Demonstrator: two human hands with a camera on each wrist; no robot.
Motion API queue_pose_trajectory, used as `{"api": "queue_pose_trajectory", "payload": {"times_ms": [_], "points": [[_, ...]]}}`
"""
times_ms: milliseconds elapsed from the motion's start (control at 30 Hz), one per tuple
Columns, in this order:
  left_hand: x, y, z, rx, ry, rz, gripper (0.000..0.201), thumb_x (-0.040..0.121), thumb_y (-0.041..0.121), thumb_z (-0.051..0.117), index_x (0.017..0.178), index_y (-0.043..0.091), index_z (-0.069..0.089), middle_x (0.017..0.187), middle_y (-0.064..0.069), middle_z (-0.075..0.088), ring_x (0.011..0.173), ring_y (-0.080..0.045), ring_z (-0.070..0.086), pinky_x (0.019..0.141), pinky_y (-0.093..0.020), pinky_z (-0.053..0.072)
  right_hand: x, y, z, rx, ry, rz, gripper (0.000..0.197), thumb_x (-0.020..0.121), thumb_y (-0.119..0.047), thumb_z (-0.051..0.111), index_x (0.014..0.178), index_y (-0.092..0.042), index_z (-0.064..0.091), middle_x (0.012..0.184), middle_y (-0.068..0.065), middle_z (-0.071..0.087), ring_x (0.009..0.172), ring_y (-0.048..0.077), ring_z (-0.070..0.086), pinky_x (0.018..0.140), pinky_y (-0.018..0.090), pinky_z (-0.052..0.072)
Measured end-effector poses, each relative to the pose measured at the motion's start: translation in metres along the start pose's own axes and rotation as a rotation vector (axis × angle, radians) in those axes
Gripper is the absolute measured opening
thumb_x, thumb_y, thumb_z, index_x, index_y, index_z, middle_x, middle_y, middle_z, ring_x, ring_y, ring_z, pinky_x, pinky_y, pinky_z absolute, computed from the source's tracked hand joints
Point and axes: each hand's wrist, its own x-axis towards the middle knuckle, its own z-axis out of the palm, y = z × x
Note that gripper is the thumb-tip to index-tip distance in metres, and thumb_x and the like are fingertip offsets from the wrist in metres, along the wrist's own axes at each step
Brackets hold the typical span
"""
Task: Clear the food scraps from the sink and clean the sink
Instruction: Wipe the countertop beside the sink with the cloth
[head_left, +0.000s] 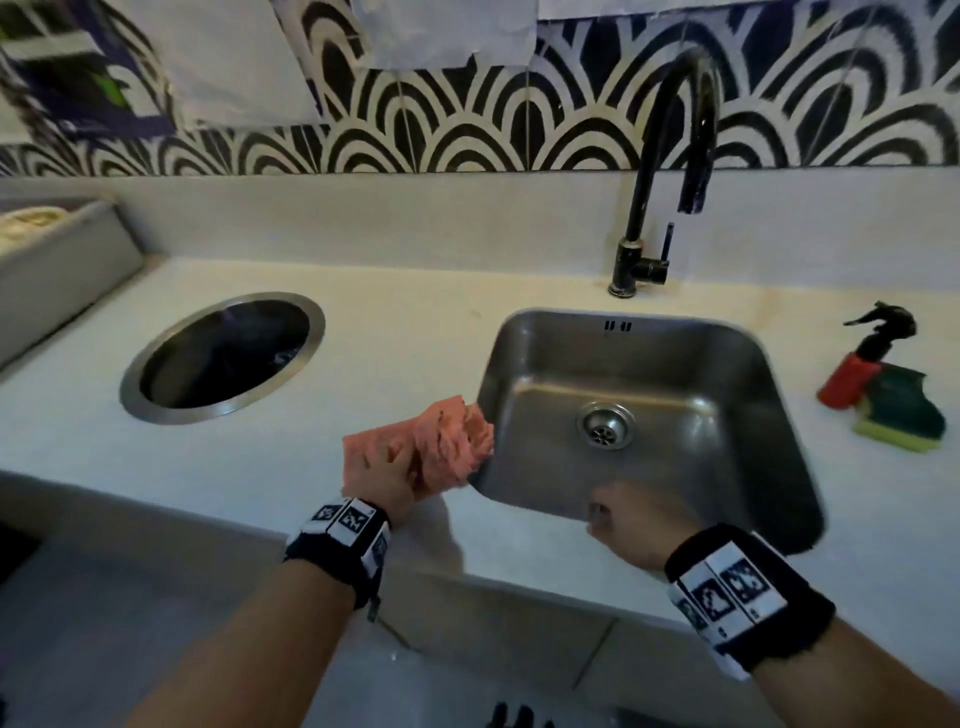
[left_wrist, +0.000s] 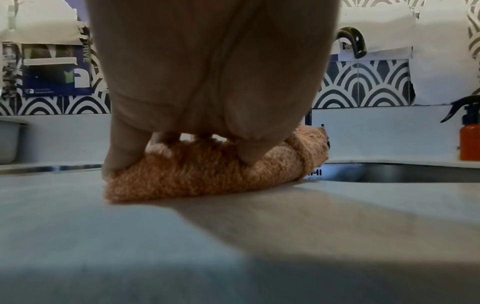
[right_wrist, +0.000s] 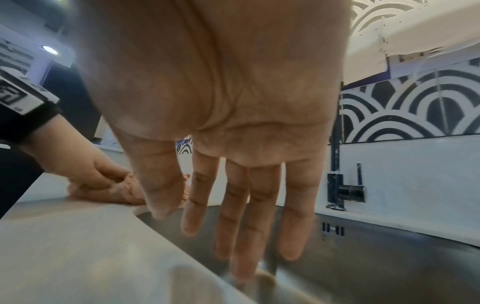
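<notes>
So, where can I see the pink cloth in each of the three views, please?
Head: pink cloth left of centre, on the counter beside the sink, under the left hand.
Left wrist: pink cloth in the centre, pressed under the fingers.
Right wrist: pink cloth at middle left, partly hidden by the right hand.
Shared landmark: the black tap.

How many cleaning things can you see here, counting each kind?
Cloth: 1, pink, under the left hand
Sponge: 1, green and yellow
Spray bottle: 1, red with a black top
Total: 3
</notes>
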Motion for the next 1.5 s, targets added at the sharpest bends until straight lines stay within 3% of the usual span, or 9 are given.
{"api": "queue_pose_trajectory", "payload": {"times_ms": [233,400,633,767,833,933,1000,1233,1500], "points": [[-0.087,0.067,0.041,-0.005,0.102,-0.004,0.055,0.098,0.039,0.022,0.151,0.029,0.010,0.159,-0.008,0.007,0.142,-0.042,0.009,0.118,-0.048,0.007,-0.047,0.072,0.002,0.011,0.040,0.119,0.031,0.096,-0.034,0.044,0.126,-0.029,0.049,0.135,-0.001,0.047,0.121,0.020,0.049,0.098,0.032,0.040],[-0.130,0.131,0.066,0.030,0.008,0.133,0.090,0.066,0.058,-0.009,0.150,0.033,0.011,0.159,-0.010,0.007,0.142,-0.047,0.002,0.116,-0.056,0.003,-0.077,0.118,0.003,-0.010,0.086,0.217,0.037,0.095,-0.036,0.045,0.131,-0.026,0.045,0.133,0.004,0.044,0.122,0.024,0.046,0.099,0.037,0.043],[-0.167,0.241,0.067,0.082,0.000,0.316,0.056,0.097,0.050,0.026,0.148,0.042,0.005,0.159,-0.006,-0.013,0.143,-0.044,-0.009,0.115,-0.055,0.005,-0.114,0.177,0.001,0.072,0.125,0.339,0.042,0.095,-0.036,0.043,0.135,-0.028,0.039,0.137,0.005,0.040,0.125,0.026,0.044,0.101,0.038,0.041],[-0.177,0.299,0.070,0.248,0.004,0.434,0.053,0.074,0.055,0.040,0.124,0.044,0.052,0.132,-0.005,0.058,0.108,-0.046,0.060,0.076,-0.056,0.054,-0.135,0.198,-0.003,0.185,0.147,0.364,0.046,0.095,-0.031,0.039,0.140,-0.028,0.033,0.140,0.005,0.036,0.126,0.027,0.044,0.100,0.038,0.041],[-0.170,0.327,0.076,0.207,0.020,0.491,0.058,0.065,0.056,0.037,0.119,0.042,0.050,0.122,-0.003,0.065,0.100,-0.042,0.065,0.068,-0.051,0.057,-0.145,0.205,-0.006,0.234,0.172,0.351,0.053,0.094,-0.025,0.040,0.144,-0.030,0.026,0.147,0.005,0.029,0.130,0.027,0.040,0.104,0.038,0.040],[-0.162,0.367,0.060,0.232,-0.021,0.695,0.059,0.085,0.046,0.043,0.142,0.045,0.028,0.157,-0.006,0.020,0.138,-0.050,0.020,0.105,-0.066,0.026,-0.158,0.215,-0.014,0.241,0.214,0.271,0.062,0.091,-0.021,0.044,0.147,-0.032,0.021,0.157,0.003,0.013,0.138,0.025,0.031,0.111,0.036,0.034],[-0.147,0.387,0.057,0.202,-0.139,0.753,0.070,0.089,0.050,0.049,0.146,0.047,0.008,0.159,-0.001,-0.010,0.144,-0.041,-0.011,0.115,-0.057,0.004,-0.162,0.221,-0.016,0.220,0.225,0.210,0.065,0.088,-0.029,0.049,0.147,-0.034,0.022,0.158,-0.001,0.011,0.140,0.020,0.029,0.113,0.032,0.030],[-0.119,0.438,0.036,0.310,-0.180,0.930,0.072,0.092,0.048,0.047,0.151,0.029,0.011,0.159,-0.004,-0.014,0.144,-0.038,-0.015,0.116,-0.054,-0.004,-0.152,0.244,0.003,0.167,0.222,0.262,0.088,0.079,-0.040,0.062,0.150,-0.036,0.010,0.158,-0.015,0.010,0.146,0.007,0.009,0.121,0.030,0.012],[-0.094,0.464,0.027,0.342,-0.239,1.052,0.066,0.095,0.047,0.040,0.151,0.030,0.009,0.160,0.001,-0.006,0.145,-0.034,-0.012,0.115,-0.052,-0.008,-0.139,0.255,0.011,0.274,0.363,0.506,0.070,0.092,-0.024,0.053,0.148,-0.043,0.015,0.157,-0.017,0.015,0.141,0.008,0.026,0.117,0.030,0.025]]}}
